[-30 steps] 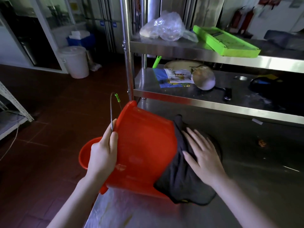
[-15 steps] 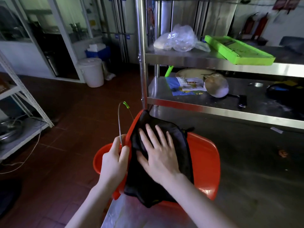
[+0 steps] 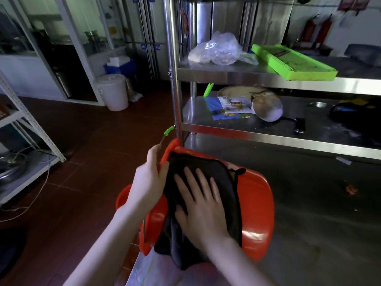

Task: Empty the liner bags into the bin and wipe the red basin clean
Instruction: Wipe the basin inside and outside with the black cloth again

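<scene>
A red basin (image 3: 255,203) lies tipped on its side at the near corner of a steel surface (image 3: 319,213), directly under both hands, with its rim hanging past the surface edge over the floor. A dark cloth (image 3: 206,164) is draped across its upturned outer wall. The right hand (image 3: 202,205) lies flat on the cloth, fingers straight and spread, pressing it against the plastic. The left hand (image 3: 148,182), just beside it, curls round the basin's rim to steady it; a wire handle (image 3: 168,131) with a green tip pokes up beyond its thumb. This looks like the wiping step; whether the liner bags are emptied cannot be told. The next stroke likely calls for firm pressure from the right hand while the left turns the basin to bring up unwiped plastic. Just beyond the hands a rack post (image 3: 175,89) and a low shelf edge crowd the basin; right of the hands the surface gives room to slide; left of them is the drop to the tiled floor (image 3: 82,151).
</scene>
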